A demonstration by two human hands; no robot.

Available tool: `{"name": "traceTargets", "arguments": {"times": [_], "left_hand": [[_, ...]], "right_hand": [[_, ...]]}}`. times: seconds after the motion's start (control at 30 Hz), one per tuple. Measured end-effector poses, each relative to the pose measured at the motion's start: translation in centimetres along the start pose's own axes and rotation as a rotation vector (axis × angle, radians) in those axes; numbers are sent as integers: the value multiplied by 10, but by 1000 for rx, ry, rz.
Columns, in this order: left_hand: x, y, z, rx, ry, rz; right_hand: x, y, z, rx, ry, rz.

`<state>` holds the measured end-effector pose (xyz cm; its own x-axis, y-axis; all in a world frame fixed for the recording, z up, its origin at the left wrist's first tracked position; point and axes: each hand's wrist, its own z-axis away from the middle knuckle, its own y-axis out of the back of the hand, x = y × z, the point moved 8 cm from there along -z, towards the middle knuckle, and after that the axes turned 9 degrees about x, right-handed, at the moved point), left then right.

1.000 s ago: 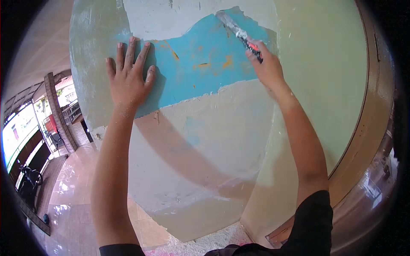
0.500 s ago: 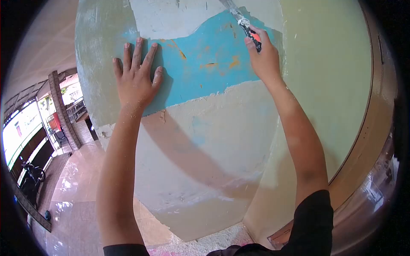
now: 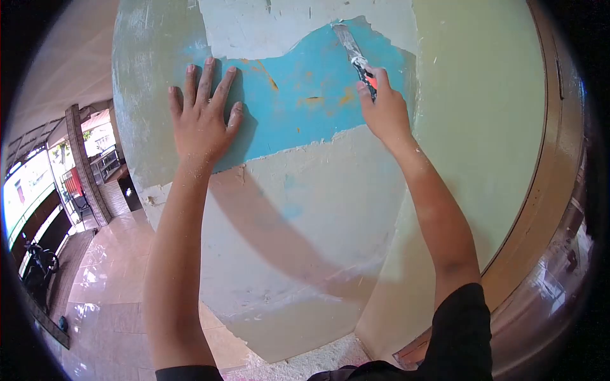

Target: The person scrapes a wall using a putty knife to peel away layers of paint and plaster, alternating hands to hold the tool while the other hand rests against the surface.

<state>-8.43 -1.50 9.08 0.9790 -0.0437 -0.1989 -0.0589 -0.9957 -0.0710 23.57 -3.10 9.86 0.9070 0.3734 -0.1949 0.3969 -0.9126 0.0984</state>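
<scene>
My right hand (image 3: pixel 385 111) is closed round the black and orange handle of a scraper (image 3: pixel 347 42). Its flat metal blade, with white residue near the handle, points up and left to the upper edge of a bare turquoise patch (image 3: pixel 298 89) on the wall. Pale paint (image 3: pixel 254 28) borders that patch above, with a ragged edge. With fingers spread, my left hand (image 3: pixel 204 114) lies flat on the wall at the patch's left end. Orange-brown marks dot the turquoise. Below it the wall is whitish (image 3: pixel 305 209).
White flakes (image 3: pixel 318 368) cover the floor at the wall's foot. A green wall face (image 3: pixel 476 127) and a brown wooden frame (image 3: pixel 540 190) stand to the right. On the left are a tiled floor (image 3: pixel 114 267), a pillar (image 3: pixel 86 165) and a parked motorcycle (image 3: pixel 39 263).
My right hand has drawn the scraper down and slightly left, so its blade is now at the turquoise patch's upper edge. My left hand stays in place.
</scene>
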Motion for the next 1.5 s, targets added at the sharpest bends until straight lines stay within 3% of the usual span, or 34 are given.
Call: {"name": "traceTargets", "arguments": {"times": [0.07, 0.2, 1.07, 1.17, 1.5], "left_hand": [[2, 3, 0, -6, 3, -1], [-1, 0, 1, -4, 9, -2], [3, 0, 1, 17, -1, -16], [3, 0, 2, 32, -5, -10], [1, -2, 2, 28, -3, -4]], "right_hand": [[-13, 3, 1, -85, -53, 20], [-21, -15, 24, -170, 48, 148], [-44, 10, -126, -50, 178, 203], [-40, 18, -130, -90, -1, 215], [-36, 16, -97, -43, 149, 159]]}}
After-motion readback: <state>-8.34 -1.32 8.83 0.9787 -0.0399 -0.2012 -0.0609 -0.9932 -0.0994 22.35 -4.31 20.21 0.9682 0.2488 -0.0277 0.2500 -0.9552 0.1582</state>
